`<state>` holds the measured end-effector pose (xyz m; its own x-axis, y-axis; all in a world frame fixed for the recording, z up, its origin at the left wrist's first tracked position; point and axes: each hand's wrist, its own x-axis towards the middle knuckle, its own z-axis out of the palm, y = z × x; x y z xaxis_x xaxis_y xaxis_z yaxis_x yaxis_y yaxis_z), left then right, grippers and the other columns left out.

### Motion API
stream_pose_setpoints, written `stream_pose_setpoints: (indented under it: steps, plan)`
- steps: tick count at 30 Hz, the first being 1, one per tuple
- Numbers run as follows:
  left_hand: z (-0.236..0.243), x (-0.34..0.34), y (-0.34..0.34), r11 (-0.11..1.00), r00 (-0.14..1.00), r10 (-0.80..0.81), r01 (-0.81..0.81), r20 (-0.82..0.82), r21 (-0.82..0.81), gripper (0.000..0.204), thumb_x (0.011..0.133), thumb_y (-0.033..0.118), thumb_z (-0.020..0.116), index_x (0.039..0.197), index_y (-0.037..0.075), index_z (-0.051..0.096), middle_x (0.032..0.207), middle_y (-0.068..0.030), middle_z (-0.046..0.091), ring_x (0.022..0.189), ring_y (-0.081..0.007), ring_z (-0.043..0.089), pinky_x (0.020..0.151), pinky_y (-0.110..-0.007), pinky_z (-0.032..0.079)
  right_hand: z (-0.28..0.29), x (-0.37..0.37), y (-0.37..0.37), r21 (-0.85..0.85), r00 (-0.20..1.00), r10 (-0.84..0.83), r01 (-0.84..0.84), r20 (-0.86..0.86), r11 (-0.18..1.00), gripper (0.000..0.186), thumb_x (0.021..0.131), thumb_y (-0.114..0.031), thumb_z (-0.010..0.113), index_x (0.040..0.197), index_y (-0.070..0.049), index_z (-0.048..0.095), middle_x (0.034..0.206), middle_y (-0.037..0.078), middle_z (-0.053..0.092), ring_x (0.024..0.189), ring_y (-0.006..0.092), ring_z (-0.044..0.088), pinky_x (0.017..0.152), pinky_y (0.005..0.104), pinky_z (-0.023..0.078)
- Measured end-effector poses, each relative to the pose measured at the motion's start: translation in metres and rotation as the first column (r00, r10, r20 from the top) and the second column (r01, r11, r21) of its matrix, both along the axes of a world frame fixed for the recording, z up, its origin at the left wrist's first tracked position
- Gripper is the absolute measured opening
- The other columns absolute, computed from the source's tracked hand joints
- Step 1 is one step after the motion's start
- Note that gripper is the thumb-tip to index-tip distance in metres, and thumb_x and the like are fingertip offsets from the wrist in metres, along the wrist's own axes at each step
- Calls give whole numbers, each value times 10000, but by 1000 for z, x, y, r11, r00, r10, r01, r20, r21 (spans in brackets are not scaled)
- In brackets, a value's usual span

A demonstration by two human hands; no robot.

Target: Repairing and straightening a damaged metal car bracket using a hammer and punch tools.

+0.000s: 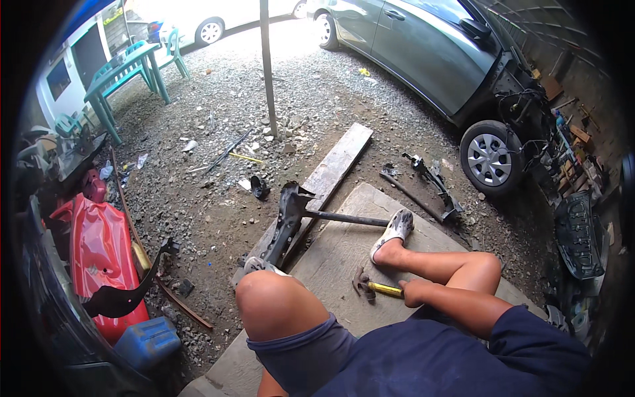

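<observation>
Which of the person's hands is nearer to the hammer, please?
Right. The right hand holds the hammer by its handle; the left hand is not visible, so its exact place cannot be told.

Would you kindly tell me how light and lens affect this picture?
Head view: strong glare washes out the white car and the gravel near it; head view: pale reflections streak the red panel; head view: a black fisheye border swallows the corners; head view: the hammer in the right hand is reasonably clear.
</observation>
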<state>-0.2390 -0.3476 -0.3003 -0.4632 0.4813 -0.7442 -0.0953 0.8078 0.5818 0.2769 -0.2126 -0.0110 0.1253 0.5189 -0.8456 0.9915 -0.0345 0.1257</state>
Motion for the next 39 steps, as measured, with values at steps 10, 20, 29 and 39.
stream_pose_setpoints:
  steps: [10, 20, 29, 39]
  plan:
    - [262, -131, 34, 896, 924, -34, -141, 381, 421, 163, 958, 258, 667, 881, 116, 644, 794, -15, 626, 711, -178, 623, 694, -390, 530, 35, -56, 85, 354, 902, 200, -56, -383, 933, 738, 951, -328, 703, 1589, -51, 455, 1476, 301, 575, 1347, 445, 591, 1136, 489, 478]
    - [276, -95, -13, 968, 968, 241, -233, -74, 95, 219, 1001, 349, 707, 993, 137, 650, 706, -22, 592, 501, -179, 563, 446, -369, 450, 315, -28, 43, 436, -38, 464, 281, -885, 855, 385, 1002, -142, 723, 1368, -25, 690, 1113, 145, 766, 981, 212, 745, 901, 345, 576]
    - [558, -60, 122, 532, 903, 329, 65, -276, 844, 199, 1092, 261, 644, 1208, 99, 635, 740, 71, 433, 575, -25, 401, 500, -217, 324, 438, -19, 6, 933, -91, 947, 162, -309, 320, 241, 963, -331, 763, 1049, -108, 790, 864, 141, 720, 751, 255, 701, 775, 471, 643]
    - [580, 146, 234, 195, 761, -390, -481, 518, 855, 228, 1148, 317, 519, 1147, 96, 578, 870, -15, 536, 705, -121, 470, 681, -323, 423, 268, -114, 100, 821, 431, 745, -17, -509, 571, 904, 831, -319, 897, 1564, -39, 450, 1344, 236, 633, 1128, 423, 684, 965, 453, 558]
